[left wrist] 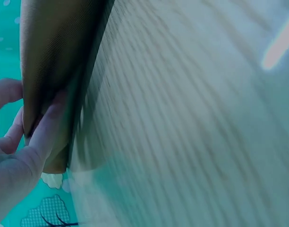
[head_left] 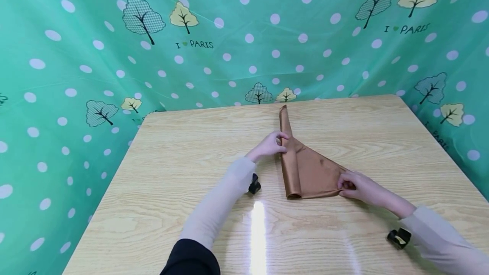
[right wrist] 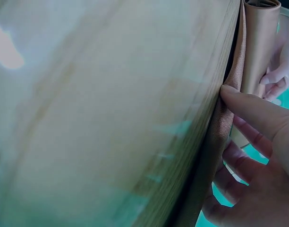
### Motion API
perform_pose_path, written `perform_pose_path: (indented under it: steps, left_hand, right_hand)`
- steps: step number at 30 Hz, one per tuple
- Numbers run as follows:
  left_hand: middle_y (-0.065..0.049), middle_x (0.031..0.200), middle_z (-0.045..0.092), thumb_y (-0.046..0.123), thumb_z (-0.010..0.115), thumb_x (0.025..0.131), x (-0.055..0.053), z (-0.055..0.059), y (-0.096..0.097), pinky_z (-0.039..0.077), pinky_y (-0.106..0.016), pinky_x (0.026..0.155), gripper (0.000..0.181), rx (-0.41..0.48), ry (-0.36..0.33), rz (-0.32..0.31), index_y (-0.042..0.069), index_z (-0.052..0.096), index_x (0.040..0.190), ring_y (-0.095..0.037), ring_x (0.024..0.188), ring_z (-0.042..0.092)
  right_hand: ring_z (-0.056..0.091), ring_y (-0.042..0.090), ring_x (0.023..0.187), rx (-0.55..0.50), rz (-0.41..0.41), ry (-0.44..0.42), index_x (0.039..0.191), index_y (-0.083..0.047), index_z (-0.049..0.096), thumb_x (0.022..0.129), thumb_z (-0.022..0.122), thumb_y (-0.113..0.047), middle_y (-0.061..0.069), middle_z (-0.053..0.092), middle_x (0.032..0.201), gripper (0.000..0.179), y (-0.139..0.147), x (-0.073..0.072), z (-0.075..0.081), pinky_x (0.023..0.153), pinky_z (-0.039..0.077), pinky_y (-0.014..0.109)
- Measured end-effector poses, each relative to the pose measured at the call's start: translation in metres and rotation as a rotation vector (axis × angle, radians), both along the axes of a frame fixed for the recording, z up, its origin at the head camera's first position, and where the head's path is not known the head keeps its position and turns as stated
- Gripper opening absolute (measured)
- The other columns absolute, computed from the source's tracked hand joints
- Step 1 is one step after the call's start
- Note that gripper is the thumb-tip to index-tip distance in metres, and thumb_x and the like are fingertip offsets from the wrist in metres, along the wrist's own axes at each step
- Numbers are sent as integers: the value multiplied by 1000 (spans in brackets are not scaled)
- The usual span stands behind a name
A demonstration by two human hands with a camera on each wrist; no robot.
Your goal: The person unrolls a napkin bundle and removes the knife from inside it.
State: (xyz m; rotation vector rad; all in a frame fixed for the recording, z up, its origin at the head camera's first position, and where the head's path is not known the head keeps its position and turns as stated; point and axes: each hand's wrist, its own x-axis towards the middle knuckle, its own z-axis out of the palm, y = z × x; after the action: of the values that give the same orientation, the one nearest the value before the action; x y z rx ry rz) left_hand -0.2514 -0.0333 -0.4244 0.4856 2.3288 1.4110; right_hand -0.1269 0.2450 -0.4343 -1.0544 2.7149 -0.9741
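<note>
The brown, partly rolled cloth (head_left: 318, 173) looks smooth and satiny, with a fine ribbed weave. The pale wood-grain table (head_left: 160, 173) is glossy and reflects light. The green, pale-dotted hanging sheet (head_left: 229, 12) looks slightly shiny.

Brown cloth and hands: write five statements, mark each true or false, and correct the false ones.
1. The left hand holds the rolled part of the brown cloth. True.
2. The right hand grips the cloth's unrolled part. True.
3. The whole cloth is rolled up. False: part is unrolled.
4. A dotted green backdrop hangs behind the table. True.
5. The table is black. False: it is pale wood grain.
</note>
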Motion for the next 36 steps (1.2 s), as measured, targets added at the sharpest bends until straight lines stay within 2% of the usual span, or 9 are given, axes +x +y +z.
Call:
perform_pose_path:
  steps: [1, 4, 8, 11, 15, 17, 23, 29, 36]
  left_hand:
    - [-14, 99, 52, -7, 62, 74, -1, -2, -1, 45, -23, 62, 40, -12, 5, 13, -2, 51, 112, -16, 72, 52]
    - [-8, 97, 54, -3, 66, 72, -20, -33, -6, 47, -27, 64, 41, -4, -1, 22, 6, 54, 111, -18, 74, 55]
    - [-1, 90, 54, 0, 69, 68, -56, -96, -13, 47, -24, 58, 42, 41, 67, 7, 14, 55, 105, -12, 70, 55]
    - [-4, 96, 53, -3, 68, 67, -47, -83, -15, 47, -26, 64, 44, 14, 41, 49, 11, 55, 106, -14, 79, 53]
    - [-17, 112, 47, -9, 62, 73, 0, -9, -15, 45, -30, 71, 45, -47, -65, 99, -3, 49, 116, -22, 85, 48]
    - [-21, 113, 44, -12, 58, 74, 9, 3, -16, 45, -27, 66, 45, -29, -81, 105, -6, 47, 117, -21, 80, 48]
    - [-14, 100, 49, -13, 56, 73, 4, -10, -23, 45, -20, 58, 46, 46, -139, 118, -1, 49, 117, -13, 69, 47]
    - [-5, 78, 48, -15, 57, 74, 4, -11, -26, 50, -25, 61, 48, 78, -188, 139, -2, 49, 119, -12, 63, 50]
    - [-4, 74, 48, -17, 58, 72, 6, -8, -26, 51, -26, 62, 50, 68, -177, 146, -3, 50, 119, -12, 62, 50]
  right_hand:
    - [38, -1, 62, 2, -5, -11, 76, -12, 53, 73, 68, -4, -12, 45, 69, 17, 0, 0, 0, 52, 35, 22]
    - [39, -2, 63, 12, -18, -34, 77, -13, 54, 74, 68, -6, -12, 45, 69, 16, 0, 0, 1, 52, 35, 21]
    - [39, -1, 63, 22, -25, -55, 77, -13, 55, 76, 67, -7, -12, 46, 70, 14, 0, 1, 2, 53, 35, 21]
    - [39, -2, 62, 21, -26, -58, 77, -13, 55, 76, 67, -7, -12, 45, 69, 14, 0, 1, 2, 52, 35, 21]
    - [39, -1, 62, 28, -36, -79, 78, -13, 55, 76, 67, -7, -12, 45, 69, 13, 0, 0, 2, 52, 35, 21]
    - [39, -1, 63, 33, -42, -85, 78, -13, 55, 76, 67, -7, -11, 45, 69, 14, 0, 0, 1, 52, 35, 21]
    - [39, 0, 63, 44, -53, -91, 78, -13, 55, 76, 67, -6, -11, 45, 69, 14, -1, 0, 2, 53, 35, 21]
    - [39, 0, 62, 43, -60, -111, 77, -12, 55, 76, 67, -5, -11, 45, 68, 14, -2, 1, 3, 52, 35, 20]
    - [39, 0, 62, 35, -68, -133, 78, -11, 56, 77, 66, -7, -10, 45, 68, 12, -2, 2, 4, 52, 35, 20]
